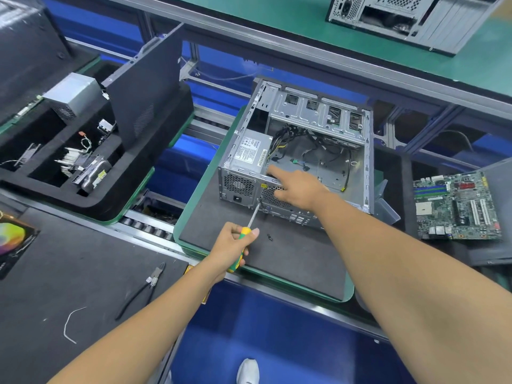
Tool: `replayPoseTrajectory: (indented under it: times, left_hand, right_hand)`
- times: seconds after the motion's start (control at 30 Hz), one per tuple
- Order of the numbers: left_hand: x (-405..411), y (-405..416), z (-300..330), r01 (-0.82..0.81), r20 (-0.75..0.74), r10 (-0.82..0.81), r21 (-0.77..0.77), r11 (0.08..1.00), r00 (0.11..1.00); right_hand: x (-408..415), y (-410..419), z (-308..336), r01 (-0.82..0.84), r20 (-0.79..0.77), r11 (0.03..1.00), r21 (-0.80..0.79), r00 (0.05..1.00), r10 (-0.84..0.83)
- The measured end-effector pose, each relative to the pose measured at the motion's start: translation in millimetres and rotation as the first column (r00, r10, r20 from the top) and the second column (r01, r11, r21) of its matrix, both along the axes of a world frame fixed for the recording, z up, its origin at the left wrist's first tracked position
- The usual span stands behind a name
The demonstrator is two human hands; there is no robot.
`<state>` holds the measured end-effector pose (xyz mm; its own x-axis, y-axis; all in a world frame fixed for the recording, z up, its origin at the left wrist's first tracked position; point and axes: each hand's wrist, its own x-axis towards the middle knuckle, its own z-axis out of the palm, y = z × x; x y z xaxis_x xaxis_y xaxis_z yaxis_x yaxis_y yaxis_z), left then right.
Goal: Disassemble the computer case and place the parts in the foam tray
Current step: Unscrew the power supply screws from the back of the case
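Far left I see the foam tray (91,195) on the conveyor, with a power supply (72,96), a drive (92,173) and loose cables in its pockets, and a dark side panel (146,87) standing against its right edge. Nearer me, cutters (144,289) lie on the dark mat. My left hand (231,249) has its grip wrapped round the yellow-green screwdriver (241,245), whose tip meets the rear panel of the case (299,151). The case lies open-side up on a green-rimmed pallet (194,195), its own supply still fitted in the near-left corner. One screw (270,237) lies on the pallet just right of the screwdriver. My right hand (297,189) rests on the case's rear edge, forefinger straight and pointing inward, holding nothing. Far right, a motherboard (457,206) lies flat on the surface.
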<state>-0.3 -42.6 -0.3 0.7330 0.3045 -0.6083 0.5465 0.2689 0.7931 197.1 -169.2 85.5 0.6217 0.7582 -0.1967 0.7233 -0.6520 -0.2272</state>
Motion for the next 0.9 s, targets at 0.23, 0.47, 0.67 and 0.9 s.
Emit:
replayPoseTrajectory:
  times: [0.23, 0.47, 0.67, 0.9]
  left_hand:
    - [-1, 0, 8, 0.075, 0.102, -0.067, -0.075, 0.994, 0.992]
    - [5, -6, 16, -0.008, -0.016, 0.003, -0.289, 0.957, 1.000]
    - [1, -5, 7, -0.004, 0.035, 0.005, -0.040, 0.999, 0.999]
    - [-3, -5, 3, -0.009, 0.085, 0.011, -0.028, 1.000, 0.996]
  right_hand:
    - [-1, 0, 1, -0.005, 0.005, 1.000, -0.011, 1.000, 0.005]
    - [-2, 0, 2, -0.011, 0.022, 1.000, -0.013, 1.000, 0.011]
    - [-2, 0, 3, -0.010, 0.015, 1.000, -0.019, 1.000, 0.010]
    - [-2, 1, 2, -0.012, 0.003, 1.000, -0.010, 1.000, 0.012]
